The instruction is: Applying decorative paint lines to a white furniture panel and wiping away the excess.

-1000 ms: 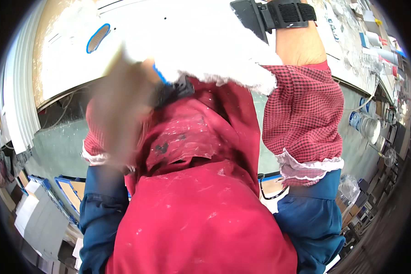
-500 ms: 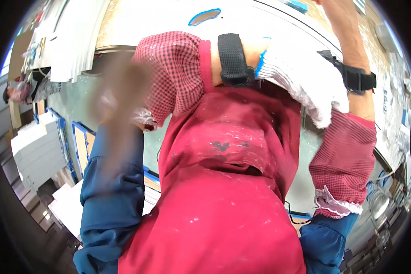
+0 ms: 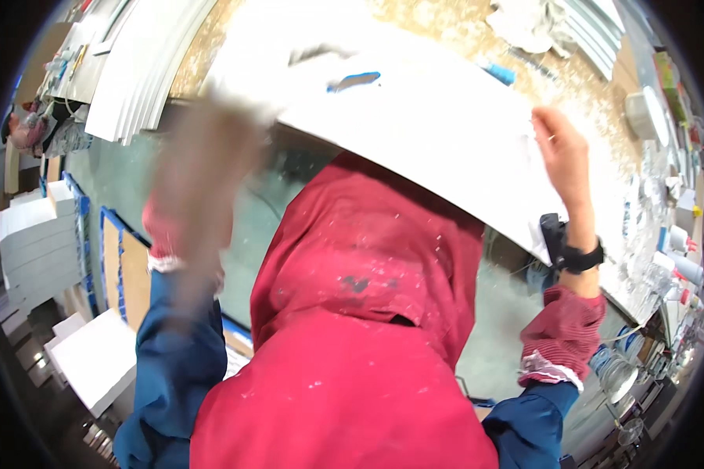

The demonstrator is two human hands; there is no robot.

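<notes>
Table (image 3: 438, 19), tan, white-spattered, across the upper view. Board (image 3: 430, 129), white, long, lying flat on the table with its near edge slanting past the apron; its right end lies below or just beside the fingers of the right hand, whether touching cannot be told. Apron (image 3: 344, 375), red, marked with pale flecks and a dark patch; half a second ago a white-gloved left hand crossed before it toward the right forearm, and that hand has since left its front. Left arm (image 3: 168, 344), blue-sleeved, raised forward; its hand is lost in a brown blur, finger state cannot be told. Right arm (image 3: 563, 336), extended forward, wrist above the board's corner. Right hand (image 3: 559, 148), bare, now fully in view, fingers loosely curled and slightly apart, no item visible between them. Wrist strap (image 3: 583, 259), black, on the right wrist. Oval opening (image 3: 357, 80), blue-edged, in the board, well left of the right fingers.
</notes>
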